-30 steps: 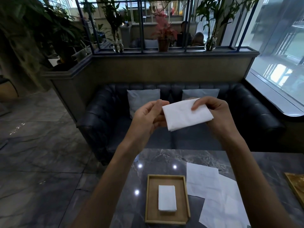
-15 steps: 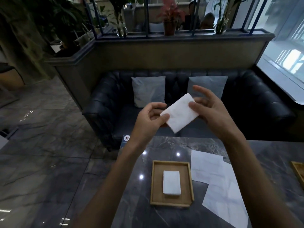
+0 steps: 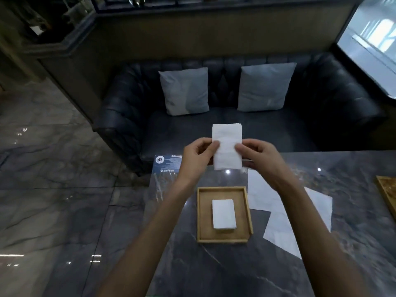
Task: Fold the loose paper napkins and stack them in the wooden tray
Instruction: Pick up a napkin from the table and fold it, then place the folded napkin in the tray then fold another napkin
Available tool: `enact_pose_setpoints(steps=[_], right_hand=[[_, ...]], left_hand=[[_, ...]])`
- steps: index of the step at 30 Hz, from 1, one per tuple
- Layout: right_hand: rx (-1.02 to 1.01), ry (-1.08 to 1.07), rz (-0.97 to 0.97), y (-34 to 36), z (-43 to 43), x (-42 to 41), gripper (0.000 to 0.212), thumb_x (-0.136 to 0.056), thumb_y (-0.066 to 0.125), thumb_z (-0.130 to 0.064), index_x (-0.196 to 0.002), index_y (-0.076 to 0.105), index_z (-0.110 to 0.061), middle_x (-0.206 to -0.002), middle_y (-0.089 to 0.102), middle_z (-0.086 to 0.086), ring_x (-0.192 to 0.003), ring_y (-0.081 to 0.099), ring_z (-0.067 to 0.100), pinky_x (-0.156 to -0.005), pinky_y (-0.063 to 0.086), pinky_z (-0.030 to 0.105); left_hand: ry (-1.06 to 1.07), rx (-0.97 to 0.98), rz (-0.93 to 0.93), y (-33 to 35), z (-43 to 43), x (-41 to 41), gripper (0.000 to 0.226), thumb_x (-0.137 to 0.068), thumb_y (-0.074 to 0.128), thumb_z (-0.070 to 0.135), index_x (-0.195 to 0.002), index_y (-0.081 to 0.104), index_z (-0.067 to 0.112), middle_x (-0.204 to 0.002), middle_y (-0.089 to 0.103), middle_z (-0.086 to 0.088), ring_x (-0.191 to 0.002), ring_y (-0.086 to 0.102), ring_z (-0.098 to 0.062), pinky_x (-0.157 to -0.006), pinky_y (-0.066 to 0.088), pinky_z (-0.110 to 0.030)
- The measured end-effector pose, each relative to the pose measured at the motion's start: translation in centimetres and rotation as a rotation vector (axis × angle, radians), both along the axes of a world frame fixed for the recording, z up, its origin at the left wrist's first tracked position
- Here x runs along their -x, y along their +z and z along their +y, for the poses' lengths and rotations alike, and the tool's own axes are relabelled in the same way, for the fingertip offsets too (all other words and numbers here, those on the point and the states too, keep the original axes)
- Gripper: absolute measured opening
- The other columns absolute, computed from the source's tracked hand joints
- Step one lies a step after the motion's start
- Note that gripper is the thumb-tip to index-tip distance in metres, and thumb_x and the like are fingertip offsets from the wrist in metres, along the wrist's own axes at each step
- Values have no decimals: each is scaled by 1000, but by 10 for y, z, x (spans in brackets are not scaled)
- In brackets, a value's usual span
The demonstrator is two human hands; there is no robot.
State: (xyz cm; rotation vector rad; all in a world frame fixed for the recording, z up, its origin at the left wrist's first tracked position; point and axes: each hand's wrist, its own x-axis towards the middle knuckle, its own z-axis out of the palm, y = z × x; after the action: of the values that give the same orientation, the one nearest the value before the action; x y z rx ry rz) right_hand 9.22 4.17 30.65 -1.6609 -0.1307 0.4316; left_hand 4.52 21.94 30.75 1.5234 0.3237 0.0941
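We hold a folded napkin [image 3: 227,146] upright above the desk [image 3: 235,264], left hand [image 3: 197,157] and right hand [image 3: 257,155] pinching its side edges; another napkin [image 3: 224,214] lies in the tray [image 3: 201,215].

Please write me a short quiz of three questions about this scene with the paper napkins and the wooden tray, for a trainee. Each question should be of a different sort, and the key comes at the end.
1. True or false: the wooden tray on the marble table is empty.
2. Multiple choice: the folded napkin in the air is held by A) the left hand only, B) the right hand only, C) both hands.
3. Fill in: the unfolded napkins lie on the table to the ____ of the tray, from the person's side.

Key
1. False: one folded napkin in the tray lies there.
2. C: each hand pinches one long edge.
3. right
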Motion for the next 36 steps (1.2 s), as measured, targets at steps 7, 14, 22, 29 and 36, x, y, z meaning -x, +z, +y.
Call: enact_pose_setpoints(steps=[7,14,22,29,36], right_hand=[[214,-110,202,-137,-3,3,25,-92,71,-26,-110,74,-8,-103,76,6,-95,73,22,-81,62,35],[484,-62,447,-254,-1,31,25,-95,67,-24,-108,71,-3,-105,73,13,-86,69,21,-75,60,30],[636,-166,438,-312,2,48,25,-92,70,-30,-110,67,-12,-96,65,-3,-91,64,15,-80,53,27],[722,-156,367,-331,9,52,18,-92,68,-33,-101,63,-18,-91,67,-4,-86,64,15,-76,53,32],[735,-151,381,-332,6,54,21,-94,63,-41,-95,53,-23,-91,61,-5,-84,61,13,-73,47,26]], left_hand=[[-20,-86,357,-131,-8,-4,17,-92,66,10,-105,66,-2,-95,71,-11,-84,68,-21,-70,59,-26],[-32,-188,696,-263,-22,15,17,-90,69,11,-104,69,2,-106,72,-12,-100,69,-31,-89,58,-45],[-69,-314,797,-310,-29,17,13,-89,70,16,-95,62,8,-89,63,-1,-84,60,-15,-72,50,-25],[-56,-389,804,-326,-29,20,12,-92,66,17,-91,58,9,-86,60,0,-78,56,-13,-64,42,-17],[-121,-530,918,-323,-35,17,22,-95,58,37,-92,49,17,-90,59,0,-81,56,-17,-73,47,-32]])
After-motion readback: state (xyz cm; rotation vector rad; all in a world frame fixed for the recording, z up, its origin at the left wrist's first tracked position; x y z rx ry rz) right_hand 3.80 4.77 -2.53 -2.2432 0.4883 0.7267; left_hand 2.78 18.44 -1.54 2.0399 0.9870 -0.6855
